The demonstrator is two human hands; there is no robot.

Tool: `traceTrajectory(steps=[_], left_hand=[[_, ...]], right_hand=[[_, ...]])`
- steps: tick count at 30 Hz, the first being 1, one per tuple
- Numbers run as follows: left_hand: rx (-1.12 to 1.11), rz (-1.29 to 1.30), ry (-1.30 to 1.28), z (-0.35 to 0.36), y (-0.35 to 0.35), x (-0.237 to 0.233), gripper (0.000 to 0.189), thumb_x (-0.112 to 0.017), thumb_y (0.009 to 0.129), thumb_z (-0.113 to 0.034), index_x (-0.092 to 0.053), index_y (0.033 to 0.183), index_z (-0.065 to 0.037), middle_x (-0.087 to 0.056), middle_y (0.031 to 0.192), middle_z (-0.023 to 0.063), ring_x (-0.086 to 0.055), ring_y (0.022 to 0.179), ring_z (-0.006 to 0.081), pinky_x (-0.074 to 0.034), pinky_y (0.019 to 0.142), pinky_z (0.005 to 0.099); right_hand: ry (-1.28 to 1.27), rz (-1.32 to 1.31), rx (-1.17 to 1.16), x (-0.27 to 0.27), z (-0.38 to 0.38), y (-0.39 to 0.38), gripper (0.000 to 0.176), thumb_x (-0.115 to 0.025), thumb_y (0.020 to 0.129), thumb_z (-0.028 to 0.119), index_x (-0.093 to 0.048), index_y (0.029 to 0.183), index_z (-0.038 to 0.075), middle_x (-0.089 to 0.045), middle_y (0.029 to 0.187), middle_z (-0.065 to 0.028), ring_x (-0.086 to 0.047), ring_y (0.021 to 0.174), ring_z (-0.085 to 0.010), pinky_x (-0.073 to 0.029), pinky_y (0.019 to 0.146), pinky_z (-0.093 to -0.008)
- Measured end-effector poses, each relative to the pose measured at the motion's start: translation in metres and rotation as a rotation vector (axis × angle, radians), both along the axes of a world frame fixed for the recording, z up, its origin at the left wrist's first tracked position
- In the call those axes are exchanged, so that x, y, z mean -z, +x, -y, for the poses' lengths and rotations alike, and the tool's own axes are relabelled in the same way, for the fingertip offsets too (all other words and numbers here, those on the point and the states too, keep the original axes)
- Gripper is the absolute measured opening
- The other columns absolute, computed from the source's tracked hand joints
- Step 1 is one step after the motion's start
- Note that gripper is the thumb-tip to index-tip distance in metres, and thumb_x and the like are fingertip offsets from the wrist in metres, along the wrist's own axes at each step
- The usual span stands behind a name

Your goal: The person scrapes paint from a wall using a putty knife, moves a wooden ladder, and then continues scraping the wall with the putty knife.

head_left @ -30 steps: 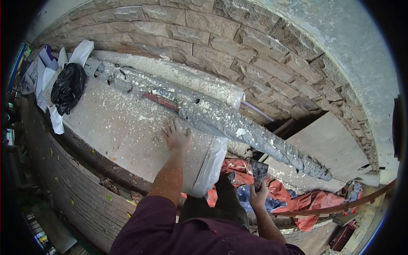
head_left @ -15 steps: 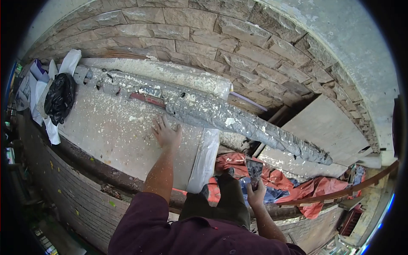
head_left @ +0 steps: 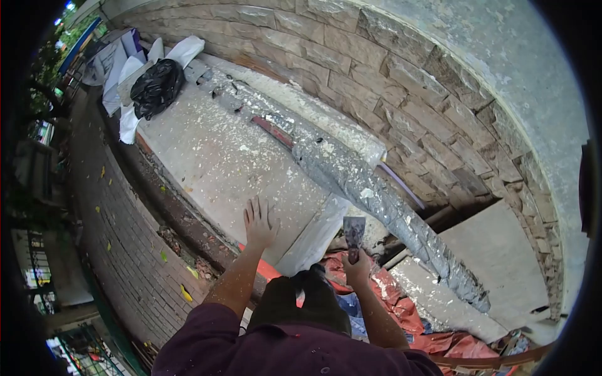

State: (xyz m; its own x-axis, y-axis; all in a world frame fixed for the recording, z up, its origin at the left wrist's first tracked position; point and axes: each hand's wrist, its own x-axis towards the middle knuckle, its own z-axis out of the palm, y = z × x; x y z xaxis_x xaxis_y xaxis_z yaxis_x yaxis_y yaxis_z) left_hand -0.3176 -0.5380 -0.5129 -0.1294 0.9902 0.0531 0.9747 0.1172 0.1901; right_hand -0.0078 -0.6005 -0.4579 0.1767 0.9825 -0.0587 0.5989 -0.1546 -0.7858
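Note:
My left hand (head_left: 260,224) has its fingers spread, with nothing in it, over the pale, flake-strewn board (head_left: 219,163). My right hand (head_left: 358,271) is wrapped round the handle of a putty knife (head_left: 354,230), whose wide grey blade points up and away from me. Beyond the blade runs a long grey wrapped roll (head_left: 351,178), spotted with white flakes. A white sheet (head_left: 320,229) hangs over the board's near end, between my two hands. Whether my left palm touches the board is hard to tell.
A black plastic bag (head_left: 157,88) and white sacks (head_left: 188,50) lie at the board's far left end. A stone-block wall (head_left: 351,50) rises behind. Orange and blue tarpaulin (head_left: 401,301) lies crumpled at the lower right. A brick pavement (head_left: 119,219) is on the left.
The view has turned, so the board and roll now slant more steeply. My left hand has drawn back from beside the roll toward the board's near edge. The putty knife remains in my right hand.

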Motion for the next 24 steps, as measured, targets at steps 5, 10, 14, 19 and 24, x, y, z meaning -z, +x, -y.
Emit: traceTrajectory(steps=[5,10,14,19,24], left_hand=[[-0.084,-0.043,-0.071,-0.001,0.01,-0.01,0.079,-0.056,0.081,-0.051,-0.027,0.146,-0.015,-0.017,0.154,0.0124,-0.012,0.141,0.0363,-0.012,0.112,0.0526],[-0.092,-0.047,-0.075,-0.002,0.01,-0.013,0.079,-0.057,0.079,-0.052,-0.03,0.145,-0.02,-0.019,0.154,0.0088,-0.013,0.142,0.033,-0.011,0.113,0.0507],[-0.119,-0.024,-0.147,-0.001,0.01,-0.013,0.081,-0.058,0.077,-0.055,-0.029,0.145,-0.021,-0.018,0.154,0.0079,-0.01,0.143,0.0322,-0.008,0.114,0.0496],[-0.111,-0.032,-0.148,-0.002,0.009,-0.011,0.082,-0.058,0.077,-0.056,-0.029,0.145,-0.021,-0.017,0.154,0.0079,-0.009,0.143,0.0331,-0.007,0.114,0.0507],[-0.082,0.001,-0.135,0.0,0.008,-0.012,0.08,-0.056,0.078,-0.056,-0.031,0.144,-0.019,-0.018,0.154,0.0096,-0.008,0.142,0.0343,-0.008,0.113,0.0526]], right_hand=[[0.008,-0.113,-0.213,0.033,-0.052,-0.028,0.028,-0.065,0.077,0.023,-0.053,0.088,0.001,-0.057,0.068,-0.0196,-0.057,0.066,-0.0414,-0.043,0.059,-0.0487],[-0.24,-0.166,-0.384,0.047,-0.071,-0.056,0.032,-0.064,0.078,0.027,-0.056,0.097,0.002,-0.062,0.079,-0.0254,-0.061,0.079,-0.0436,-0.048,0.067,-0.0477],[-0.263,-0.112,-0.384,0.055,-0.072,-0.068,0.032,-0.066,0.077,0.026,-0.056,0.097,0.002,-0.063,0.081,-0.0249,-0.062,0.083,-0.0433,-0.049,0.069,-0.0465],[-0.268,-0.134,-0.349,0.067,-0.071,-0.073,0.032,-0.066,0.076,0.023,-0.054,0.098,0.003,-0.064,0.083,-0.0226,-0.062,0.085,-0.0416,-0.05,0.071,-0.0461],[-0.248,-0.068,-0.295,0.066,-0.073,-0.081,0.033,-0.067,0.075,0.025,-0.056,0.097,0.004,-0.065,0.082,-0.0203,-0.063,0.081,-0.0408,-0.05,0.07,-0.0466]])
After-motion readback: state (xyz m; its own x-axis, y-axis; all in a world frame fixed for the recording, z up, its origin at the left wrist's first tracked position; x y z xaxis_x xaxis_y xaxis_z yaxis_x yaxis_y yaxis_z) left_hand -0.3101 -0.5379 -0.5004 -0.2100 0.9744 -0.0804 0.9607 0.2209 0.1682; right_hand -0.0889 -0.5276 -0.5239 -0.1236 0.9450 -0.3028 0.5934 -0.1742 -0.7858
